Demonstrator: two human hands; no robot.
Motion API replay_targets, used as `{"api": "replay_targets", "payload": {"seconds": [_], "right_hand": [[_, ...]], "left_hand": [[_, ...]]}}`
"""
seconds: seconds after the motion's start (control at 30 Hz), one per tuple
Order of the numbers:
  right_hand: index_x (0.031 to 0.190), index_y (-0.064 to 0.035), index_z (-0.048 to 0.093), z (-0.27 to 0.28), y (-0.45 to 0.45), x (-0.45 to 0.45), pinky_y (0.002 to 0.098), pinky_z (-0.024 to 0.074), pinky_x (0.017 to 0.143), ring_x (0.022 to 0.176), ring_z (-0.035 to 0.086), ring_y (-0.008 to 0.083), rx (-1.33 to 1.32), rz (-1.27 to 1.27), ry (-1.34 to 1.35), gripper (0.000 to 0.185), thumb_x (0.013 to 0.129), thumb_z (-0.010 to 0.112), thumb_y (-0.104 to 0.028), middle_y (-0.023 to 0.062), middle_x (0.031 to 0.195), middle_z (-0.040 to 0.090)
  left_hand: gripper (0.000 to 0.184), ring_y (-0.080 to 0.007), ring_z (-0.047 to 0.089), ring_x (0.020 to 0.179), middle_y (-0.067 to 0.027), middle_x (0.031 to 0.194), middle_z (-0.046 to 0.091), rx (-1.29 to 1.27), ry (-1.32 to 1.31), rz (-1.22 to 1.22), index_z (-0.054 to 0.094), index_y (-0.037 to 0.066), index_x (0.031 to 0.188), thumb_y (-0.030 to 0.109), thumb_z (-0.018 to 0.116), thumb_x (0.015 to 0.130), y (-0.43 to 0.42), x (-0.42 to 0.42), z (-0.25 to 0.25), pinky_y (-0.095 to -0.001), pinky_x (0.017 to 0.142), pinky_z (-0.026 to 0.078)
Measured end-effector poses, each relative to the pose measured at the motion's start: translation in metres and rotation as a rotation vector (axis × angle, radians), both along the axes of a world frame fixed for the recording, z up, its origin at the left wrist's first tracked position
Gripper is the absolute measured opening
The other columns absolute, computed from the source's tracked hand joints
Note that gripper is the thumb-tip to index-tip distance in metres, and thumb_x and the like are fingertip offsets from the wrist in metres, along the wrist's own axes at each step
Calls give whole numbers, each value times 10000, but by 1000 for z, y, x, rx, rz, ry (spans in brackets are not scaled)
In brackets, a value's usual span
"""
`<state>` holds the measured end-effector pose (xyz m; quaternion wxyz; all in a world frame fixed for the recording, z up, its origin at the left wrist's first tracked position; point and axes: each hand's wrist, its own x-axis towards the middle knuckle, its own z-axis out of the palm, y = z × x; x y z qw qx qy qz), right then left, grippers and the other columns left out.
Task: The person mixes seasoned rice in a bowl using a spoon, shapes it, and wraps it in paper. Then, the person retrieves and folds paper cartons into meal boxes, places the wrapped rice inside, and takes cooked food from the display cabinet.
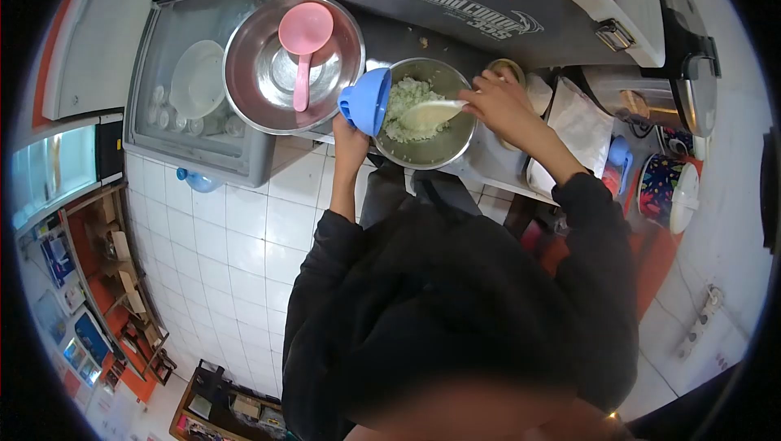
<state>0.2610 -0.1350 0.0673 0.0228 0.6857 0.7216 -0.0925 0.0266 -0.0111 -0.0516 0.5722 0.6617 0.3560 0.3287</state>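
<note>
My left hand [351, 138] grips a blue plastic bowl [368, 102], tilted on its side at the left rim of a steel bowl [451, 150]. White rice-like grains [413, 98], slightly greenish in this light, lie inside the steel bowl. In my right hand [502, 102] is a pale serving spoon [429, 115], its broad head resting over the grains. My fingers are closed around its handle on the right side. The inside of the blue bowl is mostly hidden from this angle.
Left of the steel bowl stands a wide metal basin [244, 87] with a pink dipper [306, 34] in it. A glass-topped case [154, 148] is further left. A large grey cooler box [455, 2] stands behind. A patterned container [657, 189] sits at right.
</note>
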Motion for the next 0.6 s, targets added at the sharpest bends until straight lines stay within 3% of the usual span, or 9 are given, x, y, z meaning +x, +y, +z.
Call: {"api": "replay_targets", "payload": {"seconds": [0.07,0.13,0.27,0.47,0.6], "right_hand": [[1030,-146,633,4,0,-4,386,364,904,984,512,200,39,-42,-63,263,786,604,-242,29,879,568],[1049,-167,643,4,5,-8,369,373,870,952,526,194,162,23,-349,277,782,588,-219,29,866,567],[996,-132,674,-13,3,-3,367,364,866,957,529,215,179,-36,-319,241,791,547,-141,60,867,604],[1029,-184,686,-54,-24,-31,403,330,816,900,543,234,-43,-389,107,224,849,556,-213,81,864,629],[1040,-187,685,-62,-25,-65,377,309,769,875,540,227,37,-594,200,229,850,564,-224,78,847,629]], "left_hand": [[214,-167,606,847,-119,897,669,-63,2,-20,601,-46,994,26,562,796,1,-1,-6,-309,774,462],[215,-177,612,840,-123,898,669,-22,42,21,601,-38,997,21,564,793,-5,2,-6,-310,771,463],[241,-206,625,831,-128,898,667,18,67,128,599,-16,1015,20,582,776,-15,12,4,-310,765,464],[256,-183,607,846,-107,907,652,-33,53,155,589,-20,1021,26,597,770,-27,10,-6,-300,770,456],[231,-180,596,834,-92,888,643,-91,-12,214,591,-27,996,12,592,768,-33,15,5,-305,779,452]]}}
